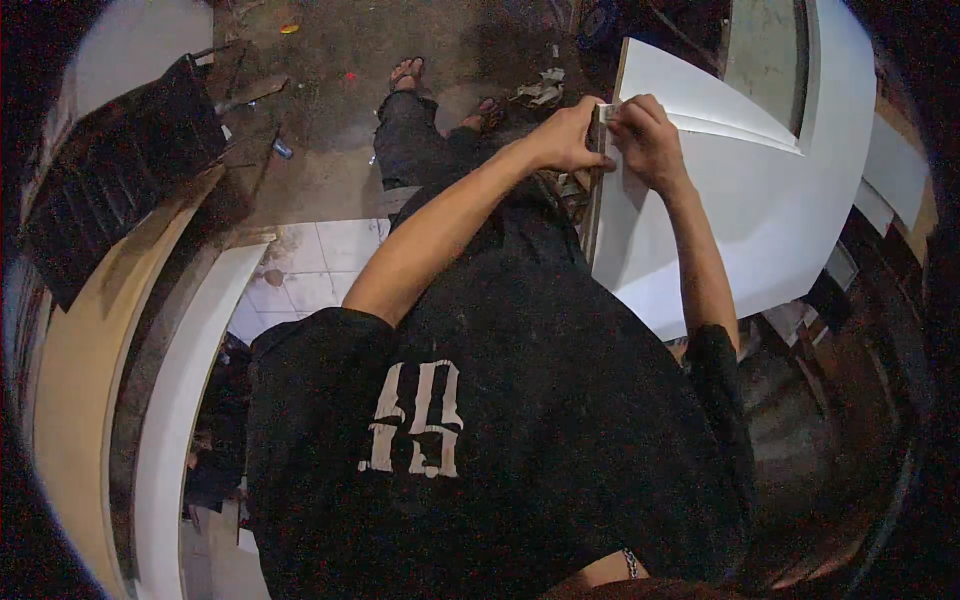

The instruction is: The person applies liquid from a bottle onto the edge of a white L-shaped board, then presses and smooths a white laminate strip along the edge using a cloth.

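Observation:
A large white board (745,225) lies to my right, its narrow edge (594,215) turned toward my body's middle. My left hand (568,138) grips that edge near the far corner, with the thumb on the white face and the fingers farther along. Just beside it, my right hand (650,142) is closed above the board's face, fingertips pinched together at the edge. A small pale piece (606,114) shows between the two hands. What exactly the right fingertips hold is too small to tell.
More white panels (840,100) are stacked at the right. Long curved-looking boards, one white (190,400) and one tan (85,400), stand at the left near a black slatted object (130,170). Scraps and a small blue item (283,149) lie on the dirty floor ahead.

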